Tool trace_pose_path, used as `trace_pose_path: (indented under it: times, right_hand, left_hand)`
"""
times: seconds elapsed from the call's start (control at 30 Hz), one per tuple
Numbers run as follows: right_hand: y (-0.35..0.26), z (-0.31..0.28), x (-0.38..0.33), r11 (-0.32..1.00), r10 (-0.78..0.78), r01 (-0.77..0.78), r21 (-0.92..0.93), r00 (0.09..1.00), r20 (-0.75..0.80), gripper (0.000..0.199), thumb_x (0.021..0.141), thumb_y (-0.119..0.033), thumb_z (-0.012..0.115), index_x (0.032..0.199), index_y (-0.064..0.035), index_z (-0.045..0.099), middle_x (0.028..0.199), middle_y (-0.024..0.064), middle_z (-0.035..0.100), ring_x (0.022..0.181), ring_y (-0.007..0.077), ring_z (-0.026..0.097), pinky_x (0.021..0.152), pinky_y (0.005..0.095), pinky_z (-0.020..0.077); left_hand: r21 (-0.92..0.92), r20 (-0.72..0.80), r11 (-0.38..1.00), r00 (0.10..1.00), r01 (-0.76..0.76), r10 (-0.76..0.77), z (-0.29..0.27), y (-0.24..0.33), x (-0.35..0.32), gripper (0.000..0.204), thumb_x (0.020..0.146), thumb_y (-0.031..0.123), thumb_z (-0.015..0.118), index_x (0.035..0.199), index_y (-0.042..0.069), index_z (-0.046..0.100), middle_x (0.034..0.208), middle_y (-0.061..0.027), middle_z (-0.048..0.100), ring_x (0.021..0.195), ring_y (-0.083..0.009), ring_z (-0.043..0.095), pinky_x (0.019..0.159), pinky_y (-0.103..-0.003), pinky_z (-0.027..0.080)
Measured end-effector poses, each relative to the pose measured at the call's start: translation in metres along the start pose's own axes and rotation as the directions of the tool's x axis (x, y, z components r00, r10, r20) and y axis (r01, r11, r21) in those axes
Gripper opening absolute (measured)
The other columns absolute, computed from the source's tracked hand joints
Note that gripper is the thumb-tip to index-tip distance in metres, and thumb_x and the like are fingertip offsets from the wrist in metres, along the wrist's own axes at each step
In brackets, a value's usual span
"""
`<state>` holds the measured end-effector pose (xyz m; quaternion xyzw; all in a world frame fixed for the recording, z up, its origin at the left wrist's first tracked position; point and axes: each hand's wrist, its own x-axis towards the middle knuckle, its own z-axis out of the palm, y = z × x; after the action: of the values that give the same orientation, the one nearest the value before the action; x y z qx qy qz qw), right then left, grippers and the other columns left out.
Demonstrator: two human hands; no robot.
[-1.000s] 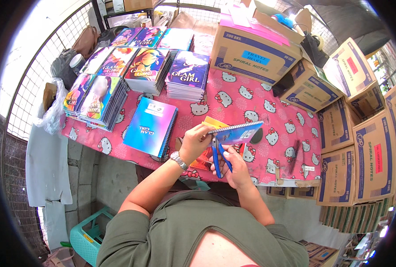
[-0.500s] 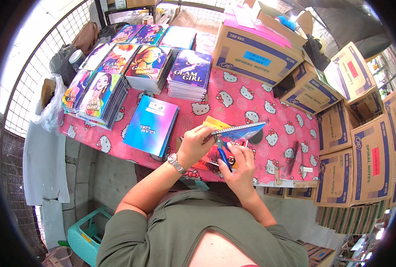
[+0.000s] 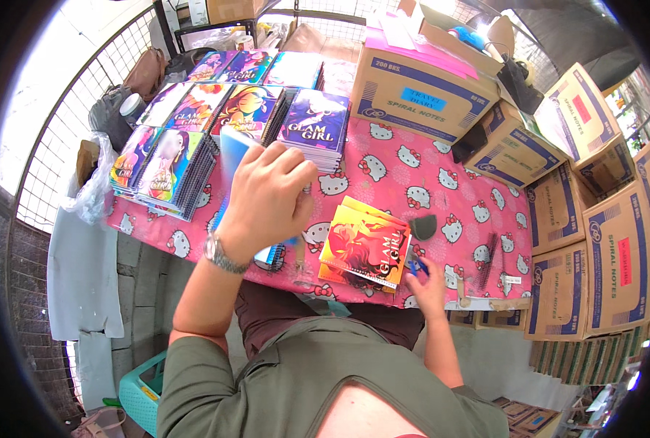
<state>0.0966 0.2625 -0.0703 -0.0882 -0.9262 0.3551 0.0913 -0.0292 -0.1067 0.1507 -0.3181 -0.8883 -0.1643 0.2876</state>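
My left hand (image 3: 267, 186) is raised over the left part of the table, closed on a blue spiral notebook (image 3: 234, 157). The notebook stands tilted and blurred, partly hidden behind the hand. Below it, the edge of another blue spiral notebook (image 3: 270, 257) shows on the tabletop. My right hand (image 3: 428, 289) rests low by the table's front edge, its fingers closed around blue-handled pliers (image 3: 417, 266). Just left of the pliers lies a small pile of orange and yellow notebooks (image 3: 361, 244), with punched holes along the near edge and no coil visible there.
Stacks of colourful spiral notebooks (image 3: 172, 164) fill the far left of the pink patterned table (image 3: 372, 169). A dark rounded pad (image 3: 423, 226) lies beyond the pliers. Loose dark coils (image 3: 488, 261) lie at the right. Cardboard boxes (image 3: 427, 91) stand at the back and right.
My left hand has carried the blue notebook up and left, away from the pliers. My right hand has lowered to the right with the pliers. The orange pile is now uncovered.
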Motion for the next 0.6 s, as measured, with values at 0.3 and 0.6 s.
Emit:
trace_pose_path:
  times: [0.3,0.6]
  right_hand:
    - [0.139,-0.071,0.060,0.898,-0.054,-0.098,-0.429,0.943,-0.328,0.042,0.084,-0.027,0.073,0.117,-0.0024,0.063,0.115,0.0221,0.059,0.113,0.0412,0.054,0.095,0.0507,0.0450]
    - [0.213,-0.101,0.087,0.712,0.190,-0.429,-0.556,0.880,-0.435,0.036,0.088,-0.026,0.071,0.114,-0.0008,0.067,0.107,0.0239,0.067,0.103,0.0435,0.063,0.089,0.0501,0.0505]
  left_hand:
    - [0.079,0.301,0.950,0.901,0.302,-0.311,0.135,-0.093,-0.084,0.042,0.081,0.010,0.060,0.122,0.012,0.063,0.131,-0.0077,0.062,0.126,-0.0283,0.054,0.106,-0.041,0.040]
    - [0.461,0.330,0.527,0.413,0.714,-0.849,0.109,-0.080,-0.157,0.068,0.095,0.065,0.049,0.155,0.037,0.035,0.165,-0.0121,0.025,0.149,-0.0422,0.026,0.110,-0.076,0.021]
